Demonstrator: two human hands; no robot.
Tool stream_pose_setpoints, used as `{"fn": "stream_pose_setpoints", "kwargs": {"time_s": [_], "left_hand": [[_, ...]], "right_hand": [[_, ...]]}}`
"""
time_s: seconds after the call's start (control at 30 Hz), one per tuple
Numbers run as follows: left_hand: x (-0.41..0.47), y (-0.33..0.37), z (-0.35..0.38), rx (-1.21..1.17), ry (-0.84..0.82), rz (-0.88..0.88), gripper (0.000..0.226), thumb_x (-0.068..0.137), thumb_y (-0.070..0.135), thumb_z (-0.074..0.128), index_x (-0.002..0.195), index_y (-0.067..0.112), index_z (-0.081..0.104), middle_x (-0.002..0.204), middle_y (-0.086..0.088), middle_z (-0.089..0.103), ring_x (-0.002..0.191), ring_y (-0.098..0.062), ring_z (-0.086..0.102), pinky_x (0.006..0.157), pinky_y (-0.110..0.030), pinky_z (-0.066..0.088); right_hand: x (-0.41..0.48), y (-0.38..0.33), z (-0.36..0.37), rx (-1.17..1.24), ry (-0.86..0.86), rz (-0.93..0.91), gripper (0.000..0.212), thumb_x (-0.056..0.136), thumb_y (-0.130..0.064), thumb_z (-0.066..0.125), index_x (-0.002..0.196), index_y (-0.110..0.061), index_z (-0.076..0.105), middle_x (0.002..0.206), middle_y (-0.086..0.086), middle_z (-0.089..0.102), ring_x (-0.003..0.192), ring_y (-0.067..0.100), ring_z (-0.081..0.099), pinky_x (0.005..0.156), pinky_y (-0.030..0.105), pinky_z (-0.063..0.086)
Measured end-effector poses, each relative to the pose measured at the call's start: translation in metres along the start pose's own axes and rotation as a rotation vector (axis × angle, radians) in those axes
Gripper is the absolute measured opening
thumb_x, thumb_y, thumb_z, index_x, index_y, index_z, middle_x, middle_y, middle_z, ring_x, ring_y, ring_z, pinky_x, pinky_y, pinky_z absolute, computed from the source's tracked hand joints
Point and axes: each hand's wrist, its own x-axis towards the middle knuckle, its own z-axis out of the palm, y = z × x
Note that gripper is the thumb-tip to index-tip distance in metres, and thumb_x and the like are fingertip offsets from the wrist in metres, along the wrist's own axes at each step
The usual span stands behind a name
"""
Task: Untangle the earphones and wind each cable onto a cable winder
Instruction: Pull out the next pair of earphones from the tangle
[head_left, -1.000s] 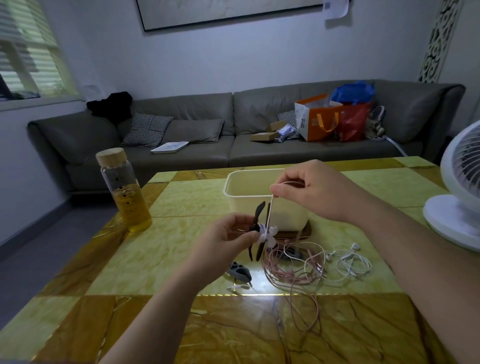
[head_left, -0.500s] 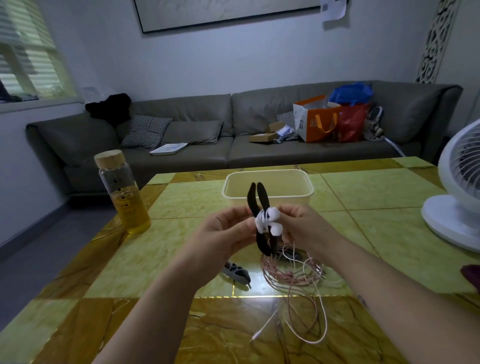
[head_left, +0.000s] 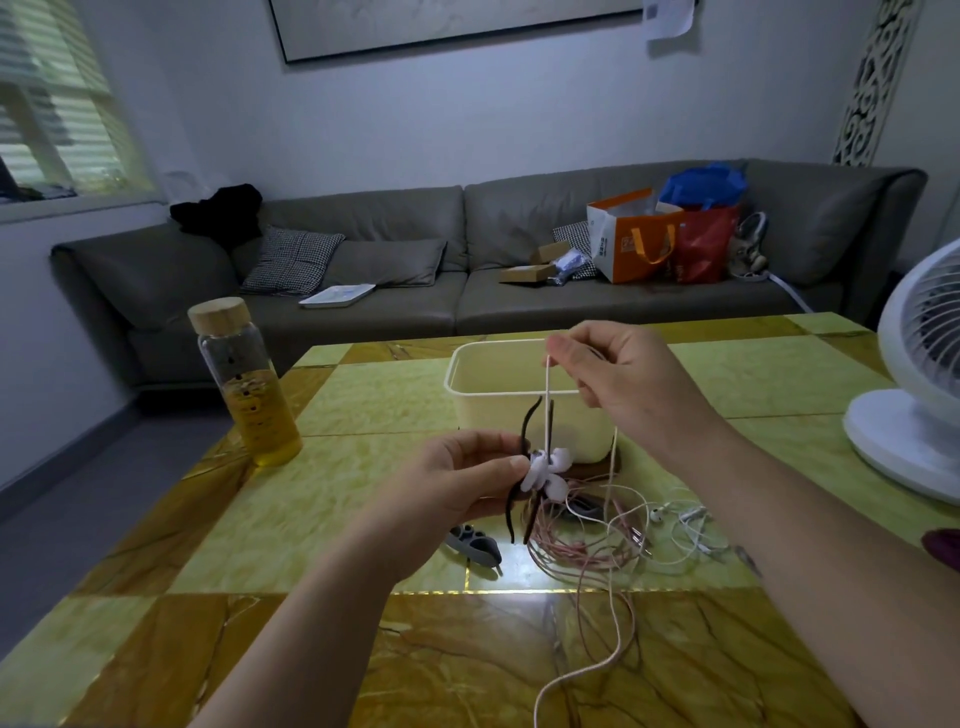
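Above the desk (head_left: 311, 493), a black cable winder (head_left: 529, 418) is pinched in the left grip (head_left: 457, 483), its middle hidden by white windings. A taut white cable (head_left: 547, 400) is pinched above it in the right grip (head_left: 623, 379). The tangled earphones (head_left: 587, 540) beneath are partly hidden, seemingly pink and white.

The worktop (head_left: 322, 499) is glossy, veined yellow and brown stone-like slabs that mirror light. The tub (head_left: 483, 410) looks like matt cream plastic. The bottle (head_left: 244, 384) is clear glass with a pale wooden lid. The sofa (head_left: 395, 291) looks like smooth grey leather. The cables (head_left: 587, 545) are thin and rubbery.
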Motion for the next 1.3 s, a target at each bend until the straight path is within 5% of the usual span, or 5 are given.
{"fn": "stream_pose_setpoints", "kwargs": {"time_s": [0.27, 0.47, 0.67, 1.07, 1.3], "left_hand": [[-0.004, 0.009, 0.001, -0.227, -0.091, 0.191, 0.026, 0.082, 0.013, 0.063, 0.106, 0.005, 0.065, 0.101, -0.010, 0.073, 0.096, -0.023, 0.070, 0.081, -0.027, 0.055], [0.008, 0.000, -0.002, -0.592, 0.168, 0.125, 0.032, 0.079, 0.018, 0.059, 0.108, 0.009, 0.067, 0.098, -0.006, 0.073, 0.086, -0.014, 0.070, 0.092, -0.032, 0.053], [0.013, -0.005, -0.004, -0.646, 0.322, 0.064, 0.018, 0.092, 0.014, 0.053, 0.099, 0.013, 0.069, 0.083, 0.001, 0.075, 0.074, -0.008, 0.069, 0.093, -0.031, 0.048], [0.002, -0.009, -0.003, 0.314, 0.207, 0.156, 0.021, 0.088, 0.013, 0.064, 0.107, 0.023, 0.065, 0.096, 0.008, 0.071, 0.090, -0.006, 0.069, 0.085, -0.026, 0.056], [-0.004, -0.002, -0.007, 0.237, 0.014, 0.198, 0.023, 0.085, 0.013, 0.065, 0.108, 0.016, 0.066, 0.102, -0.001, 0.073, 0.100, -0.018, 0.068, 0.092, -0.033, 0.054]], "right_hand": [[-0.025, 0.027, 0.021, 0.191, -0.235, 0.366, 0.028, 0.083, -0.045, 0.064, 0.072, -0.019, 0.070, 0.064, 0.009, 0.045, 0.055, 0.017, 0.039, 0.052, 0.034, 0.037], [-0.037, 0.016, 0.030, 0.058, -0.299, 0.300, 0.025, 0.098, -0.023, 0.048, 0.084, -0.013, 0.065, 0.041, -0.016, 0.050, 0.040, -0.008, 0.047, 0.046, 0.005, 0.035], [-0.035, 0.006, 0.027, -0.352, -0.470, 0.145, 0.022, 0.098, -0.032, 0.049, 0.081, -0.038, 0.062, 0.063, 0.000, 0.049, 0.050, 0.008, 0.037, 0.049, 0.018, 0.031], [-0.006, -0.031, -0.005, -0.546, -0.238, -0.072, 0.013, 0.090, -0.035, 0.062, 0.082, -0.027, 0.069, 0.070, -0.008, 0.064, 0.060, 0.002, 0.056, 0.054, 0.012, 0.041], [-0.001, -0.014, -0.016, -0.347, -0.179, 0.060, 0.014, 0.079, -0.041, 0.070, 0.078, -0.028, 0.067, 0.075, -0.008, 0.065, 0.067, 0.002, 0.056, 0.063, 0.018, 0.045]]}}
